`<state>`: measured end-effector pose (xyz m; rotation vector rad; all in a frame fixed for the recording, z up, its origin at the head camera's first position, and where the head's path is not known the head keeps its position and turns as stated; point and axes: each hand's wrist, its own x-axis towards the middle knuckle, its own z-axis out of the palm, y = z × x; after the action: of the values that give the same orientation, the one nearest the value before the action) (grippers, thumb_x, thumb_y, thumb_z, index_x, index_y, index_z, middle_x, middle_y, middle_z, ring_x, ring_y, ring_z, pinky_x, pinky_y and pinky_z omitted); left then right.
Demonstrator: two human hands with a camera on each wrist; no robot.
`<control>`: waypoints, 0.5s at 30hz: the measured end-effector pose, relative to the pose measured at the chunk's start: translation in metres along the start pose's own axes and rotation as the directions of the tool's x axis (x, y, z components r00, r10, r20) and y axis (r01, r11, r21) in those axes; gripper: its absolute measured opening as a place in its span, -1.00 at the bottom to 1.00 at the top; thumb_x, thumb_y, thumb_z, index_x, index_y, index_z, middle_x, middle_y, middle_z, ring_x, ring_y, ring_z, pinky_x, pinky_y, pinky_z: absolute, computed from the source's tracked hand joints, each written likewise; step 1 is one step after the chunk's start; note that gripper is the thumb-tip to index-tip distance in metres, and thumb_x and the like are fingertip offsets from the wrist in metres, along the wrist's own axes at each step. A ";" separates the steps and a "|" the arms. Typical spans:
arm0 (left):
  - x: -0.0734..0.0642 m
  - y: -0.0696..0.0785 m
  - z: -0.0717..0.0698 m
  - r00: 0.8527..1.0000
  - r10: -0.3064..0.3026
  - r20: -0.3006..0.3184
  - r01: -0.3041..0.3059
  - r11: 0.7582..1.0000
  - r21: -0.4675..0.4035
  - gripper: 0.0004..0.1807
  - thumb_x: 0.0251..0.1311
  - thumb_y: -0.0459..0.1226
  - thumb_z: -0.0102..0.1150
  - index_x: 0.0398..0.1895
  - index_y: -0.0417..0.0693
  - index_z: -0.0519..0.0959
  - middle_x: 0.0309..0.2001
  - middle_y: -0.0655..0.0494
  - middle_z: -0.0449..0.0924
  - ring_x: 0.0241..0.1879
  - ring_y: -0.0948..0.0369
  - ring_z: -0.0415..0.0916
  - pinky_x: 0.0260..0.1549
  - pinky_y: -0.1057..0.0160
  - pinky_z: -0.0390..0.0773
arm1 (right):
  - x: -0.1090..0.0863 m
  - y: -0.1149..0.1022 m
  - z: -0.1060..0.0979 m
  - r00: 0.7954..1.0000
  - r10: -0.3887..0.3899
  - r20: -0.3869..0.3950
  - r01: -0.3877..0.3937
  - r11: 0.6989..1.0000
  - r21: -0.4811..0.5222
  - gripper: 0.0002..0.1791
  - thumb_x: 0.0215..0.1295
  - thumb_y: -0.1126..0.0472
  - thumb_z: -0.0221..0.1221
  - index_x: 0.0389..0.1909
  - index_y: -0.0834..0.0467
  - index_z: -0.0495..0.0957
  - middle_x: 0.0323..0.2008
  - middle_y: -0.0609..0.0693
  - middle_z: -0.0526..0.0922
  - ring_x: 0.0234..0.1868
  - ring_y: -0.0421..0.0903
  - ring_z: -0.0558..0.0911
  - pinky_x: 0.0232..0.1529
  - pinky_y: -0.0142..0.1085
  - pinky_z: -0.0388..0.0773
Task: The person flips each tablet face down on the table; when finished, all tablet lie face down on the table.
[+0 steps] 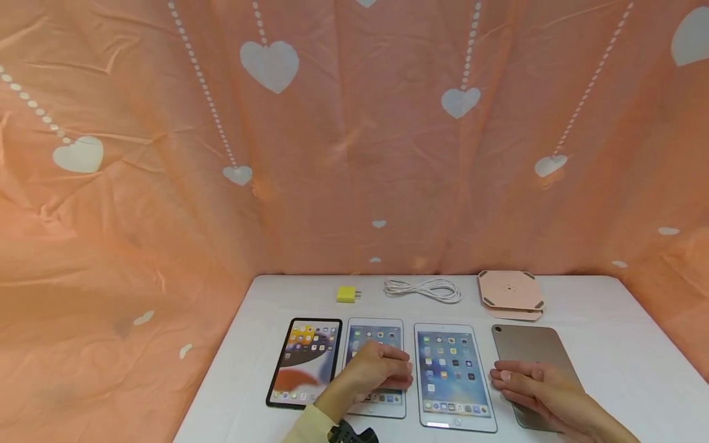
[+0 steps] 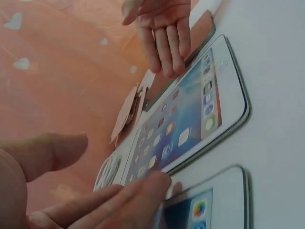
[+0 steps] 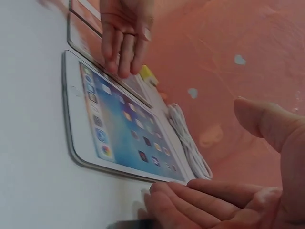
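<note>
Four tablets would be too exact a tally, so several lie in a row on the white table. My left hand (image 1: 378, 371) is over a white-framed tablet (image 1: 382, 411), its fingers extended toward the right and holding nothing. To the right lies another white-framed tablet (image 1: 451, 375) with its screen lit, between my two hands. My right hand (image 1: 534, 391) is over a grey tablet (image 1: 534, 344) lying back up, fingers straight and pointing left. In the left wrist view the right palm (image 2: 164, 24) faces the lit tablet. A black-framed tablet (image 1: 307, 363) lies at the far left.
Behind the tablets lie a yellow charger plug (image 1: 346, 295), a coiled white cable (image 1: 423, 289) and a folded pink stand (image 1: 509, 290). An orange cloth with hearts (image 1: 354, 154) hangs behind the white table (image 1: 232, 369).
</note>
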<state>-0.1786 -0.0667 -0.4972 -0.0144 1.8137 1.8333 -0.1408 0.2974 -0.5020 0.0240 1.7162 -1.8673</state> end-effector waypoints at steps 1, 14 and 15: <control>0.001 0.000 0.002 1.000 -0.004 -0.005 0.005 1.000 0.023 -0.63 0.38 -0.45 0.37 0.17 -0.50 0.64 -0.07 -0.24 0.81 -0.14 0.00 0.86 -0.07 0.09 0.87 | 0.001 0.001 0.002 1.000 0.003 0.002 -0.003 1.000 -0.015 -0.17 0.72 0.16 0.15 0.56 0.70 -0.01 0.36 0.28 0.67 0.23 -0.11 0.79 0.27 -0.20 0.72; 0.008 0.006 0.019 0.998 -0.040 -0.056 0.049 0.984 0.172 -0.63 0.38 -0.36 0.45 0.14 -0.41 0.67 -0.14 -0.06 0.80 -0.20 0.03 0.85 -0.17 0.11 0.87 | 0.007 0.004 0.018 0.993 0.023 -0.113 -0.028 0.999 -0.039 -0.22 0.75 0.14 0.08 0.51 0.74 0.07 0.36 0.36 0.63 0.18 -0.10 0.78 0.24 -0.19 0.75; 0.008 0.006 0.020 0.998 -0.035 -0.059 0.044 0.985 0.166 -0.64 0.37 -0.37 0.45 0.13 -0.43 0.67 -0.14 -0.07 0.80 -0.21 0.01 0.85 -0.17 0.10 0.88 | 0.008 0.004 0.020 0.989 0.028 -0.145 -0.033 0.999 -0.033 -0.25 0.75 0.15 0.06 0.51 0.73 0.09 0.34 0.34 0.65 0.17 -0.12 0.77 0.23 -0.20 0.76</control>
<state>-0.1803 -0.0447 -0.4931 -0.0392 1.9870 1.6636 -0.1384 0.2761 -0.5051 0.1746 1.8356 -1.8519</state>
